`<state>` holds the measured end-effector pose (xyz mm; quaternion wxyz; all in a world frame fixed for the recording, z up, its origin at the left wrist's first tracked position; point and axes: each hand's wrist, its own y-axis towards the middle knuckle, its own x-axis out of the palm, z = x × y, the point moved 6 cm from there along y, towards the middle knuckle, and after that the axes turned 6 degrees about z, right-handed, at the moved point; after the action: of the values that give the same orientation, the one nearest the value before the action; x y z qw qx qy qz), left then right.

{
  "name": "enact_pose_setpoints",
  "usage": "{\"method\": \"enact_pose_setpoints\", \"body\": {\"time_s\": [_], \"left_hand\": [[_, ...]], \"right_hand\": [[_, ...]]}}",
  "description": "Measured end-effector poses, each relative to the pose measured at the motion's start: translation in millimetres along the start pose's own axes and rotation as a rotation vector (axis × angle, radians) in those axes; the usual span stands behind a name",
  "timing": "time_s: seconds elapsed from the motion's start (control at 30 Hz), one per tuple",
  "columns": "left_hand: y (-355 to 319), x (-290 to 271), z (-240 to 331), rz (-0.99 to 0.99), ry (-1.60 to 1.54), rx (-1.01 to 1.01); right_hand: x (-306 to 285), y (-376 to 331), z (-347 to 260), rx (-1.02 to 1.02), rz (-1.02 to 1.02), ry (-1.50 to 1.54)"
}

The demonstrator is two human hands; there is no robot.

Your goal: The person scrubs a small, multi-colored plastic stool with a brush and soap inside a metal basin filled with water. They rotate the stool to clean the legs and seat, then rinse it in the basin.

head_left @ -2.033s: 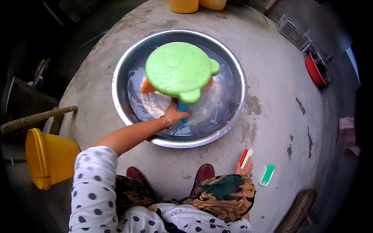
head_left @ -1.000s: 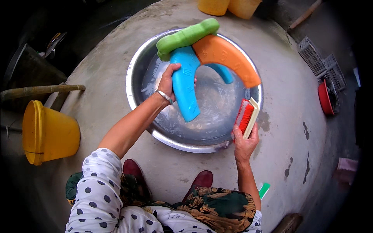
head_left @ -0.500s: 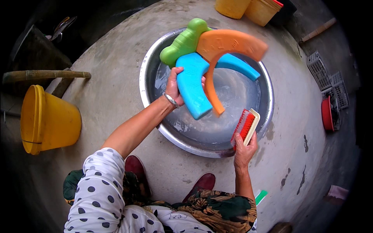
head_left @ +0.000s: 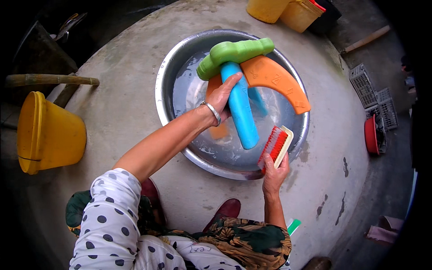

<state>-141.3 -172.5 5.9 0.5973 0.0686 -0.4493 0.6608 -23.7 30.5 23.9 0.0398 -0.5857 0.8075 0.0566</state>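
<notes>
My left hand (head_left: pixel 219 101) is wrapped around a blue curved leg (head_left: pixel 241 114) of a moulded plastic frame. The frame has a lumpy green top piece (head_left: pixel 238 51) and wide orange arms (head_left: pixel 276 82) with raised shapes on them. I hold it tilted over a round metal basin (head_left: pixel 164 87) of water; whether its lower ends touch the water I cannot tell. My right hand (head_left: pixel 274 175) grips a scrub brush (head_left: pixel 280 147) with a cream back and red and pale bristles. The brush is above the basin's near right rim, bristles facing left, apart from the frame.
A yellow bucket (head_left: pixel 58 135) lies tipped at the left, below a bamboo pole (head_left: pixel 51 80). More buckets (head_left: pixel 301 14) stand at the far edge. Grey plastic crates (head_left: pixel 362 83) and a red basin (head_left: pixel 371 135) are on the right. My shoes (head_left: pixel 225 211) are just before the basin.
My left hand has turned the plastic frame: the green top swung right and now lies more level, and the orange arm dropped. The brush stays in my right hand near the rim.
</notes>
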Motion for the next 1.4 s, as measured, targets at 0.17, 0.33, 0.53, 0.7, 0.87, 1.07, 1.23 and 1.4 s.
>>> {"method": "enact_pose_setpoints", "body": {"time_s": [0.17,0.33,0.53,0.7,0.87,1.07,1.23,1.4], "left_hand": [[-5.0,7.4,17.4,0.049,0.1,0.059],[8.7,8.6,33.5,0.086,0.353,0.081],[19.5,14.3,38.7,0.022,0.6,0.046],[-1.9,18.7,66.4,-0.037,0.76,0.155],[1.6,32.1,57.8,0.058,0.986,0.565],[4.3,39.4,27.4,0.071,1.074,0.574],[26.7,35.0,-26.4,-0.32,0.753,0.063],[21.5,36.1,-47.8,-0.19,0.715,-0.09]], "right_hand": [[1.8,31.8,24.3,-0.021,-0.243,-0.407],[35.2,88.3,64.6,-0.247,-0.38,-0.952],[52.1,87.0,148.1,0.0,-0.741,-0.822],[40.0,57.4,54.7,0.355,-0.49,-0.206],[17.6,38.8,4.7,-0.03,-0.395,-0.239],[28.9,29.3,-26.7,0.014,-0.301,0.051],[29.1,48.0,-20.1,-0.111,-0.224,0.036],[21.9,52.4,-20.6,-0.238,-0.158,-0.129]]}}
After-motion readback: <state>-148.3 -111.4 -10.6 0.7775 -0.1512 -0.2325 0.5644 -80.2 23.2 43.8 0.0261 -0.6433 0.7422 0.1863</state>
